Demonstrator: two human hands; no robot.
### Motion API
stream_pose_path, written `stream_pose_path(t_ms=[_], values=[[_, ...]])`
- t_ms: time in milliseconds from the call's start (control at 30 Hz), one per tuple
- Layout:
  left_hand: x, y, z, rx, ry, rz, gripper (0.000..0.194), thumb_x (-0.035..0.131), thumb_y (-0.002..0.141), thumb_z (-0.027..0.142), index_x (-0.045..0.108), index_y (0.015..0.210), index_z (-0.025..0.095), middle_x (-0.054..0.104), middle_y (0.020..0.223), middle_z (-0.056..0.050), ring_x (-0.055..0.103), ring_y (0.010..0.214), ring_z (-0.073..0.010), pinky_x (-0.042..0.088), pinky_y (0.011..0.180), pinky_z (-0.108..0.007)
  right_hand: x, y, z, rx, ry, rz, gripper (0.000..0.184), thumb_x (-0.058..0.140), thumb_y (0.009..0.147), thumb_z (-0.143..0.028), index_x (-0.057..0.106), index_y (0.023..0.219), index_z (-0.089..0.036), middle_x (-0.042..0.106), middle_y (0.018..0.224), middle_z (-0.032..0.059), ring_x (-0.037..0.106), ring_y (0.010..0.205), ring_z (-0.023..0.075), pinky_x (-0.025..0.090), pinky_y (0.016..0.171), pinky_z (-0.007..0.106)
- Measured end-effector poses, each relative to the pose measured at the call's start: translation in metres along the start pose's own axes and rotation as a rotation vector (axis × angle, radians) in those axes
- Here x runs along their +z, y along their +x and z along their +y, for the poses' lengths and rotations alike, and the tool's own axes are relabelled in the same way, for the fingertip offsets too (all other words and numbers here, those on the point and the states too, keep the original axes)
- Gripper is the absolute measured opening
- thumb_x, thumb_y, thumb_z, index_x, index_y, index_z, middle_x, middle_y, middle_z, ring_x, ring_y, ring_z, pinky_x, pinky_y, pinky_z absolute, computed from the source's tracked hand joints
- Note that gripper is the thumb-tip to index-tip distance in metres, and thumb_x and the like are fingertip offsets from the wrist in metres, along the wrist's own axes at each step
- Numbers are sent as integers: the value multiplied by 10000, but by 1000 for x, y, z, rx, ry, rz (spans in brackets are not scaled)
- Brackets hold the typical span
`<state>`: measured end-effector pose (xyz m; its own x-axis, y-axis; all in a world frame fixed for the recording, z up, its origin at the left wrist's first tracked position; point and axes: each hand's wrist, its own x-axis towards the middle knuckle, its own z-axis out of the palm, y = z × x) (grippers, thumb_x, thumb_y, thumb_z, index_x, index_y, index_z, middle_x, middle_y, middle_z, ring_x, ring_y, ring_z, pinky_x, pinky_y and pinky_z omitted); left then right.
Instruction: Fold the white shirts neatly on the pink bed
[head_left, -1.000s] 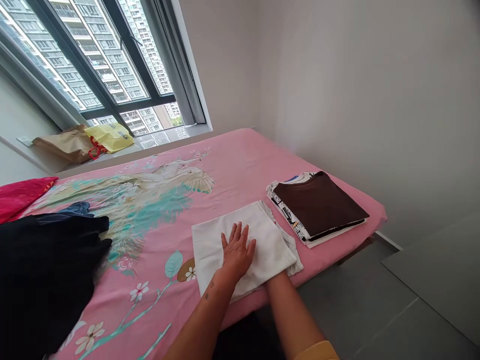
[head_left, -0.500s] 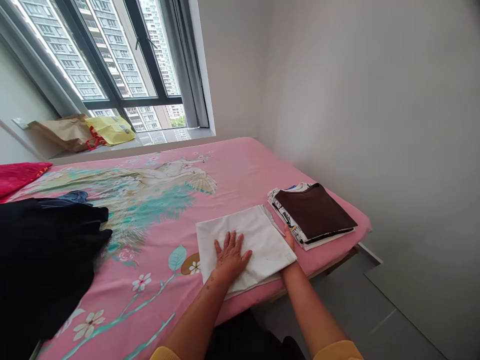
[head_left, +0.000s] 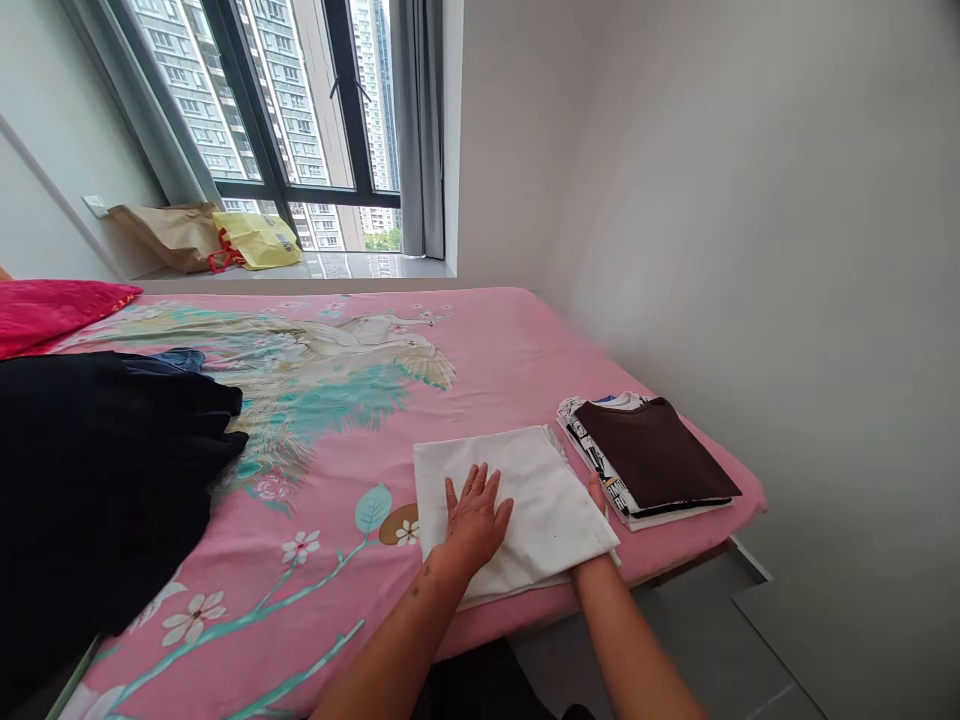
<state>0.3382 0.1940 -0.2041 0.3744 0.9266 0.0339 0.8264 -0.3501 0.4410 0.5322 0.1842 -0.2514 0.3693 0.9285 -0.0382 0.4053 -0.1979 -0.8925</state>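
A folded white cloth [head_left: 525, 480] lies near the front edge of the pink bed [head_left: 495, 350]. My left hand [head_left: 474, 518] rests flat on top of it, fingers spread. My right hand [head_left: 598, 492] is tucked at the cloth's right edge; only a thumb or fingertip shows, the rest is under the fabric. Just right of the cloth sits a stack of folded clothes [head_left: 649, 458] with a dark brown garment on top.
A heap of black clothing [head_left: 97, 480] covers the bed's left side, with a red cloth [head_left: 52, 310] behind it. A brown paper bag [head_left: 165, 235] and a yellow bag [head_left: 259, 240] lie on the windowsill. A white wall runs along the right.
The view has swung right and levelled. My right hand has slid further under the cloth's right edge. My left hand has stayed flat on the cloth.
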Motion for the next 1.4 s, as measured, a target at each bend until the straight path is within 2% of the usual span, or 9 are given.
stream_pose_path(t_ms=[100,200,333,433,633,733,933,1200,1400], values=[[-9,-36,-34,8,74,30,536,439,868,410,405,1375,238,287,1507,-68,201,1406,-251,20,1129,-573,-15,2,5,17,152,-151,961,-182,855,-498,618,1177,-72,680,968,183,559,1101,297,390,920,396],[-12,-75,-73,1,106,57,567,497,838,405,406,1377,254,279,1512,-69,207,1401,-277,86,1124,-575,-39,9,12,63,362,-240,848,-64,863,-584,554,1232,-136,646,1094,177,586,1077,278,408,918,436],[-9,-104,-103,23,79,112,622,544,806,402,390,1391,257,275,1514,-90,221,1395,-291,234,1108,-512,-70,9,12,135,466,-134,554,364,814,-632,591,1105,-219,606,1194,134,579,1107,257,447,939,438],[-10,-106,-98,10,75,163,651,563,790,425,388,1394,254,233,1528,-100,189,1401,-315,249,1094,-525,-75,-9,-4,60,307,-18,485,564,757,-543,580,1140,-246,551,1295,79,506,1201,250,412,1006,401],[-6,-113,-78,201,144,69,702,586,774,471,327,1413,338,200,1538,-51,187,1403,-307,109,1125,-557,-37,-50,-30,-304,-241,-90,516,456,838,-495,520,1257,-200,492,1355,81,379,1301,238,280,1100,416],[0,-124,-89,222,180,0,608,527,831,429,325,1402,379,269,1514,-19,237,1392,-278,88,1126,-564,-29,-49,-12,-245,-406,-21,512,406,844,-446,508,1259,-163,512,1319,118,422,1259,239,318,1071,402],[4,-134,-98,206,204,15,505,526,842,330,430,1326,440,232,1526,0,197,1400,-304,125,1106,-600,-44,-38,23,-131,-630,28,466,430,816,-353,512,1233,-162,586,1208,123,515,1137,248,367,996,366],[-2,-113,-57,290,140,65,388,501,841,282,568,1219,346,368,1471,-15,251,1387,-273,197,1112,-580,-53,-17,-3,106,-712,-53,520,490,777,-508,570,1143,-147,646,1082,143,594,994,285,428,787,354],[10,-73,-35,295,43,94,333,433,885,312,609,1167,302,458,1411,-29,309,1365,-243,293,1099,-509,-54,-2,-15,102,-669,-77,350,540,749,-445,586,993,-198,667,1001,81,612,930,242,406,714,298]])
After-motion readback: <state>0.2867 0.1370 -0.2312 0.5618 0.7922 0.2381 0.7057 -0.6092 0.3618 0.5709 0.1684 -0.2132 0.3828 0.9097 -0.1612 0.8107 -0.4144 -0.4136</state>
